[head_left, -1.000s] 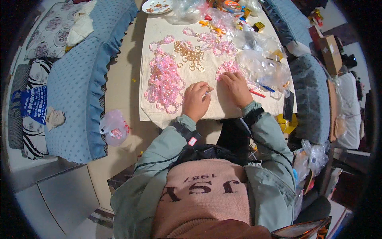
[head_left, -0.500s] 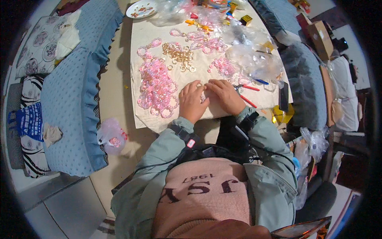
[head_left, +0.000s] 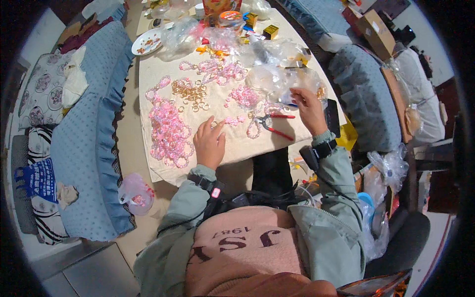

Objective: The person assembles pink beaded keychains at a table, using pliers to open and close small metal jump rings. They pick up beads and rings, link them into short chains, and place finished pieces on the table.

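My left hand (head_left: 210, 144) rests on the cloth-covered table with its fingers spread. Its fingertips are beside a gold ring (head_left: 213, 124) and a short pink bead strand (head_left: 233, 120). To its left lies a heap of pink bead strands (head_left: 169, 131). My right hand (head_left: 310, 113) is above the right side, beside the clear plastic bags (head_left: 274, 79); its fingers are loosely bent and apart, with nothing visible in them. Red-handled pliers (head_left: 277, 123) lie open between my hands, next to a loop of beads (head_left: 254, 129). Gold rings (head_left: 190, 94) are piled farther back.
A small pink bead pile (head_left: 244, 96) lies mid-table. At the back are a white plate (head_left: 147, 42) with small pieces and more plastic bags (head_left: 180, 37). A dark phone-like slab (head_left: 332, 118) sits by the right edge. Blue-covered sofas (head_left: 91, 123) flank the table.
My hands have parted: the right moved right toward the plastic bags, while the left stayed near the front edge. The pink bead strand between them has come into sight. The whole view has shifted.
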The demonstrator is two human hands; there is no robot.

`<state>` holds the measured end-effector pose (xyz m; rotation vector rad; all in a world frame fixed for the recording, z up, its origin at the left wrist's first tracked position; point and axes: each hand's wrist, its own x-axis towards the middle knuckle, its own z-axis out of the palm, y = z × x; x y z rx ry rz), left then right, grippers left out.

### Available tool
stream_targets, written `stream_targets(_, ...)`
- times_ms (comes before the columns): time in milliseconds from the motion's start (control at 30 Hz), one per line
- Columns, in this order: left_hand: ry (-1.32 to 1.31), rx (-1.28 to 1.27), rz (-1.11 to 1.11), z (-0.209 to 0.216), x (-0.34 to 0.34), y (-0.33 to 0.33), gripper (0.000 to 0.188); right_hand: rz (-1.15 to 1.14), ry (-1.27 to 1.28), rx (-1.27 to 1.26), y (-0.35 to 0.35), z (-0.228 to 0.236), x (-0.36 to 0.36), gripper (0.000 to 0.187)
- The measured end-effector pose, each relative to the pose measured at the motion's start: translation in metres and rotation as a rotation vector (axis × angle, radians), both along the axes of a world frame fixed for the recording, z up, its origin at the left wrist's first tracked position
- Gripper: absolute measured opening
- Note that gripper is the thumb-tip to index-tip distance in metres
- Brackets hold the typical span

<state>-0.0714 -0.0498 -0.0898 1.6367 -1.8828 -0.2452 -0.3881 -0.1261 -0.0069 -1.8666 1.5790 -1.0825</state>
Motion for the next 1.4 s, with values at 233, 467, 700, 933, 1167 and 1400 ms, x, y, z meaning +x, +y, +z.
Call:
stream_targets(233, 0.032, -0.06, -0.002, 0.0, -0.001, -0.001, 0.034, 0.193, 0.201, -0.193, -0.092, -0.026, 0.025, 0.022)
stream_targets(467, 0.1, -0.038, -0.004, -0.001, 0.0, -0.003, 0.03, 0.206, 0.346, -0.147, -0.137, -0.083, 0.022, 0.037)
stream_targets(700, 0.116, -0.084, 0.013, -0.002, 0.0, -0.002, 0.032, 0.521, 0.52, -0.372, -0.178, -0.13, 0.017, 0.027)
stream_targets(933, 0.113, -0.102, 0.019, -0.003, 0.002, -0.002, 0.033, 0.547, 0.754, -0.2, -0.167, -0.099, 0.021, 0.02)
stream_targets(1167, 0.125, -0.088, 0.032, -0.006, 0.003, -0.002, 0.031, 0.291, 0.336, -0.289, -0.147, -0.082, 0.027, 0.015)
stream_targets(1400, 0.134, -0.083, 0.045, -0.01, 0.003, -0.002, 0.03, 0.266, 0.363, -0.45, -0.137, -0.08, 0.025, 0.019)
